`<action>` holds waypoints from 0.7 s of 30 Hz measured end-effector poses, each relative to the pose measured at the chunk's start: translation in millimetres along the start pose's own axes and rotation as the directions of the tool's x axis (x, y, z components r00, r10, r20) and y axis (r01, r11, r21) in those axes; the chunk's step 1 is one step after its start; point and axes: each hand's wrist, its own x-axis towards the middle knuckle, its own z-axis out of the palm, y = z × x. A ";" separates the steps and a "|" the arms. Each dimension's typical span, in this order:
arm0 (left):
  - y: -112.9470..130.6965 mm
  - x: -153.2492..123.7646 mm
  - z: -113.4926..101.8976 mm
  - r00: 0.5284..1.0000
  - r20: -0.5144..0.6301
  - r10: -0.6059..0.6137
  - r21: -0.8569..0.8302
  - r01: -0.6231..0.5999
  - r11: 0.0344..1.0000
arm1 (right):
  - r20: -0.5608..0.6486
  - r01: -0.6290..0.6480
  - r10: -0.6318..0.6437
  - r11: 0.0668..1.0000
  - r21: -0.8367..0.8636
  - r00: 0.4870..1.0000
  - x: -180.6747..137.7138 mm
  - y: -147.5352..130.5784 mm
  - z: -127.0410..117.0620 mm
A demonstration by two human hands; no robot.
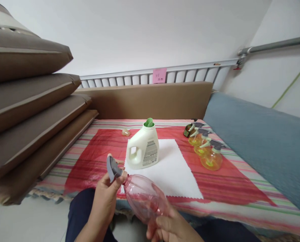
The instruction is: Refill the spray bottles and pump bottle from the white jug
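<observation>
A clear pink spray bottle (142, 193) is held tilted over the near edge of the bed, its neck toward the upper left. My left hand (106, 195) is closed around the grey spray head (114, 169) and its collar at the neck. Lower right, my right hand (171, 223) grips the bottle's rounded base. No liquid shows inside the bottle. Just beyond it stands a cream detergent jug (143, 151) with a green spout (149, 122) and no cap on. A small translucent cap (126, 132) lies behind the jug on the left.
The jug stands on a white sheet (180, 171) over red cloth (89, 158). Several spray bottles with yellow liquid (211, 159) line the right side, beside a dark green bottle (187, 130). Brown padded panels (39, 90) are stacked at left; a blue padded panel (255, 131) leans at right.
</observation>
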 end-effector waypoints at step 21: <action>3.9 0.7 2.4 0.999 0.025 0.042 -0.079 -0.040 0.996 | 0.027 -0.038 0.037 0.999 0.030 0.999 7.2 9.9 -12.6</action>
